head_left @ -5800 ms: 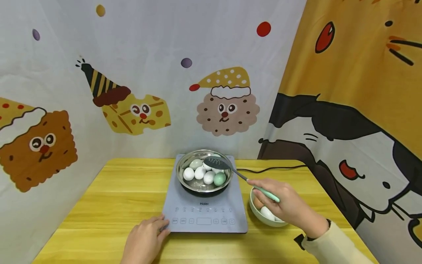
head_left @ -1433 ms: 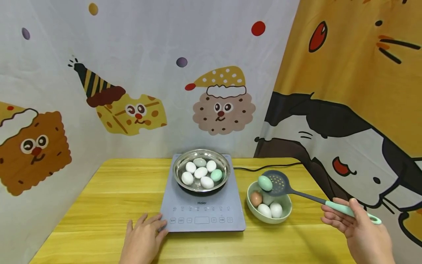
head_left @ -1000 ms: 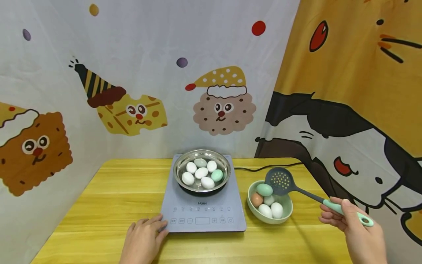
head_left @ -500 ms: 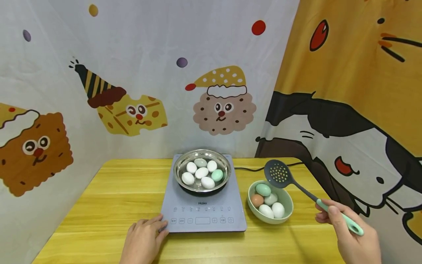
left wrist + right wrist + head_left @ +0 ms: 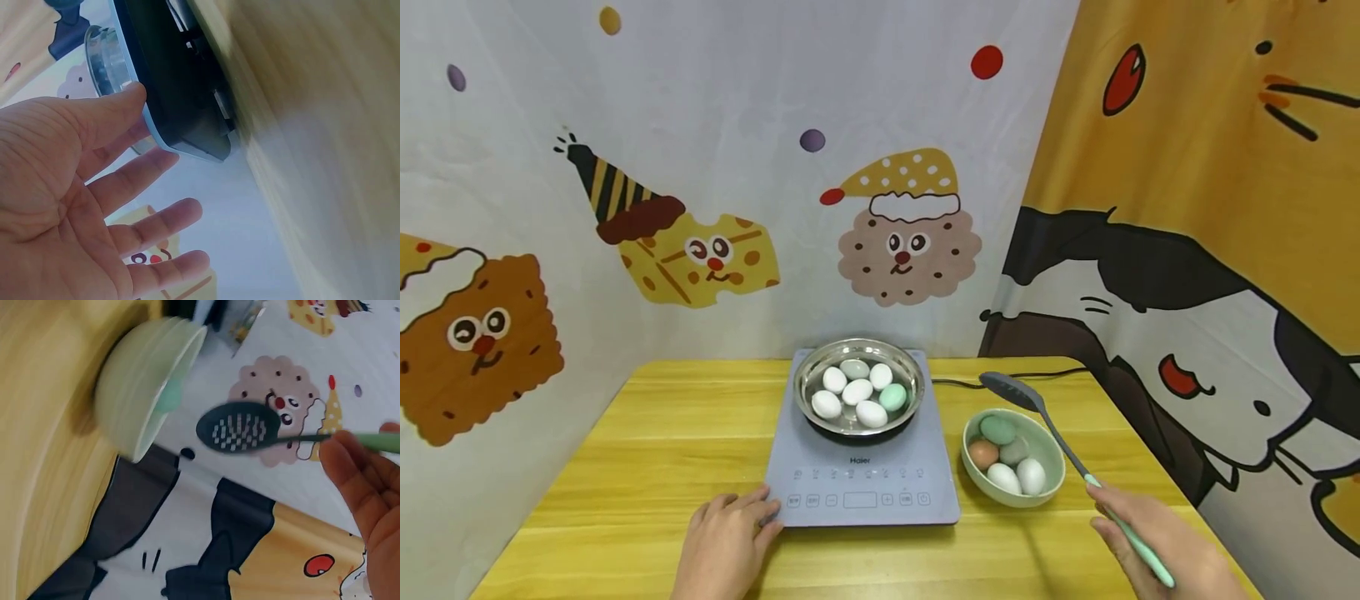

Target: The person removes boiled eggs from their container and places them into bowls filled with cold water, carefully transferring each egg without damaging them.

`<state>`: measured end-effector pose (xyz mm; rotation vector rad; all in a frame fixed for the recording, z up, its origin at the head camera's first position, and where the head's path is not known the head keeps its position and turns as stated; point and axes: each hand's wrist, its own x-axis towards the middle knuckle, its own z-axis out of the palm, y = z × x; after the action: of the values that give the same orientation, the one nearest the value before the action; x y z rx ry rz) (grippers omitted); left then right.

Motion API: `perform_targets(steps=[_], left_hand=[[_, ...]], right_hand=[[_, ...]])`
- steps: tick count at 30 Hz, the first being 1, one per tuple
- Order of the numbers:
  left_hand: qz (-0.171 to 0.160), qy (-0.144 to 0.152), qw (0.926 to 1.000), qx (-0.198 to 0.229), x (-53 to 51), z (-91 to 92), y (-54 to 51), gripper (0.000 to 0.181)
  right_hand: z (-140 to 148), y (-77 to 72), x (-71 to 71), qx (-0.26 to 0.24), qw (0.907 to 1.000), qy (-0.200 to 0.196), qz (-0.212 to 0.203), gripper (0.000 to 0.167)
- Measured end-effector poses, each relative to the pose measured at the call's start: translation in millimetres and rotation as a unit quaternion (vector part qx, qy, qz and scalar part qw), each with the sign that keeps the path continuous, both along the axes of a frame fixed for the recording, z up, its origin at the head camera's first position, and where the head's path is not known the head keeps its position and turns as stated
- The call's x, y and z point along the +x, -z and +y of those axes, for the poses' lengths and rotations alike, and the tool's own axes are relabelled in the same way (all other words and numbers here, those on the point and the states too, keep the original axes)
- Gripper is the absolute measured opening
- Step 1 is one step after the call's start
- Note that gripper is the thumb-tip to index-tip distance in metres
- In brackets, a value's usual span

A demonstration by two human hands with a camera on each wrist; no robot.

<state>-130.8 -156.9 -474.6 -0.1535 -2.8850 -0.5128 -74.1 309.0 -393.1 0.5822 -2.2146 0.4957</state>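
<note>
My right hand (image 5: 1165, 542) grips the mint handle of a dark slotted spoon (image 5: 1011, 390), whose head hovers empty above the back rim of a pale green bowl (image 5: 1018, 498). Inside the bowl lie a green egg (image 5: 997, 429), a brown egg (image 5: 983, 454) and several paler ones. My left hand (image 5: 726, 542) touches the front left corner of the induction cooktop (image 5: 859, 479); the left wrist view shows its thumb at the edge and the other fingers spread. A steel pan (image 5: 801, 400) on the cooktop holds several white eggs and green-tinted ones.
The cooktop stands on a yellow wooden table (image 5: 647, 467), left of the bowl. A black cable (image 5: 1052, 374) runs behind the bowl along the table's back. Printed cloth (image 5: 737, 100) hangs behind the table and at its sides.
A green egg has gone from the spoon into the bowl. The spoon's head has turned and stands higher, and my right hand has moved left. My left hand stays at the cooktop's corner.
</note>
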Motion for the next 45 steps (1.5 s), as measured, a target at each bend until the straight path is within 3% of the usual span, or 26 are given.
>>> perform_targets(steps=[2, 4, 8, 12, 16, 21, 27, 33, 38, 41, 43, 45], left_hand=[[-0.003, -0.002, 1.0, 0.001, 0.6, -0.9, -0.3, 0.022], [-0.006, -0.004, 1.0, 0.001, 0.9, -1.6, -0.7, 0.022], [-0.011, -0.006, 0.9999, -0.001, 1.3, -1.6, -1.4, 0.021], [-0.013, -0.008, 0.9998, -0.009, 1.8, -0.1, -2.3, 0.022], [-0.014, -0.004, 0.9998, -0.014, 1.7, 1.4, -3.5, 0.023], [-0.005, -0.001, 0.9999, -0.014, 1.1, 1.9, -4.4, 0.023], [-0.001, -0.003, 1.0, -0.008, 0.5, 0.8, -4.7, 0.023], [0.01, 0.0, 0.9999, -0.003, 1.3, -0.1, -2.5, 0.023], [0.011, 0.001, 0.9999, -0.002, 0.5, -0.6, -1.8, 0.024], [0.006, 0.001, 1.0, -0.001, -0.4, -0.6, -2.0, 0.024], [0.001, 0.001, 1.0, 0.0, -0.5, -0.7, -2.0, 0.024], [-0.003, 0.0, 1.0, 0.001, -0.4, -0.8, -1.9, 0.024]], right_hand=[[-4.3, -4.8, -5.0, -0.027, 0.9995, -0.014, 0.001, 0.04], [-11.4, -10.6, -10.1, -0.057, 0.9978, -0.026, -0.022, 0.024], [-29.3, -19.0, -32.9, -0.102, 0.9876, -0.104, -0.059, 0.046], [-47.6, -21.8, -67.1, -0.089, 0.9726, -0.209, -0.05, 0.041], [-61.8, -20.1, -91.5, -0.051, 0.9591, -0.275, -0.041, 0.034], [-72.0, -19.2, -100.4, -0.018, 0.9572, -0.283, -0.06, 0.038], [-83.4, -24.0, -106.9, 0.006, 0.9522, -0.303, -0.039, 0.03], [-84.9, -22.5, -106.0, 0.014, 0.9518, -0.301, -0.056, 0.032], [-85.5, -23.3, -103.7, -0.001, 0.9452, -0.321, -0.06, 0.033], [-84.2, -23.4, -100.7, -0.047, 0.9367, -0.327, -0.117, 0.034], [-82.9, -22.6, -99.4, -0.102, 0.922, -0.32, -0.192, 0.031], [-82.6, -21.1, -100.2, -0.169, 0.8976, -0.303, -0.272, 0.028]])
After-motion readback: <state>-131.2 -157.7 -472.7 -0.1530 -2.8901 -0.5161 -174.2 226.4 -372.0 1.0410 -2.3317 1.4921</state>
